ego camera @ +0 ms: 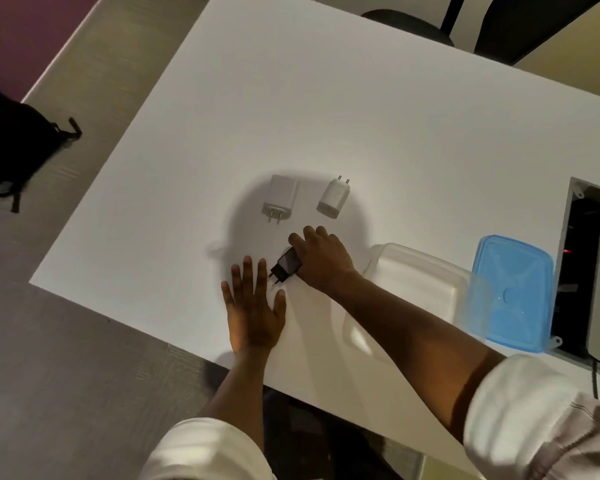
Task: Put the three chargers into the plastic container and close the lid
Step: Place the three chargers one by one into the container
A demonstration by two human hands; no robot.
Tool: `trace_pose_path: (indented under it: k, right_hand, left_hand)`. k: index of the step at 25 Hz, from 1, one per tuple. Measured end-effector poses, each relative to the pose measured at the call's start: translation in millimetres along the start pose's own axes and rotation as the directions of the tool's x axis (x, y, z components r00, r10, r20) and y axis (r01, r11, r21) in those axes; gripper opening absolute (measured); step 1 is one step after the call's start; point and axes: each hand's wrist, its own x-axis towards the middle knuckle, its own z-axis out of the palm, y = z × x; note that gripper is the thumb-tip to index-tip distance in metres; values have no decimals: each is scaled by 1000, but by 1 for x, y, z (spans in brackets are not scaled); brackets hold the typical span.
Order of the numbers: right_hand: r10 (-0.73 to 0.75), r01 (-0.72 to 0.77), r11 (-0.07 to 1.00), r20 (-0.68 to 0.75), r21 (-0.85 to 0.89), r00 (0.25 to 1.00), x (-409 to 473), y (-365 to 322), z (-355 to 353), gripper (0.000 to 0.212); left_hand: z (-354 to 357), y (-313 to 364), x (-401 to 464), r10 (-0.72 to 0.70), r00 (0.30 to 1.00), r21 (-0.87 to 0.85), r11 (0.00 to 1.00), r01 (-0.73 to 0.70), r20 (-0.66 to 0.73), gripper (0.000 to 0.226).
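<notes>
Gripping the glossy black plug-in charger (286,266) on the smooth white table (361,126), the right hand (321,259) sits at four o'clock of two boxy white chargers (279,199) (333,198), left hand (253,306) flat and released, with the translucent plastic container (413,285) and blue rectangular lid (513,292) at three o'clock.

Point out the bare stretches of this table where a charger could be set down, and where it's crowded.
Free: the wide far part of the table beyond the two white chargers, and the strip left of the left hand. Crowded: the near right, where the right hand holds the black charger beside the clear container, blue lid and cable box.
</notes>
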Motion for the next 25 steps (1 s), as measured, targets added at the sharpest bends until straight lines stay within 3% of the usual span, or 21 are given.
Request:
trace_pose_path:
  k: [4, 11, 17, 21, 25]
  right_hand:
    - [96, -96, 995, 46, -5, 994, -7, 2, -2, 49]
    - [82, -94, 980, 73, 177, 994, -20, -9, 2, 58]
    - [205, -149, 908, -104, 392, 973, -56, -19, -22, 60]
    - [360, -166, 774, -209, 612, 909, -105, -20, -44, 58]
    - [569, -243, 642, -240, 727, 786, -151, 4, -51, 53]
  left_hand:
    - [0, 0, 1, 8, 1000, 1, 1000, -8, -7, 70]
    - [3, 0, 0, 1, 999, 4, 1000, -1, -32, 70]
    - [5, -1, 0, 6, 999, -6, 1000, -6, -41, 71]
    - [5, 0, 0, 7, 998, -10, 1000, -8, -57, 71]
    - [5, -1, -1, 15, 998, 9, 1000, -14, -60, 70]
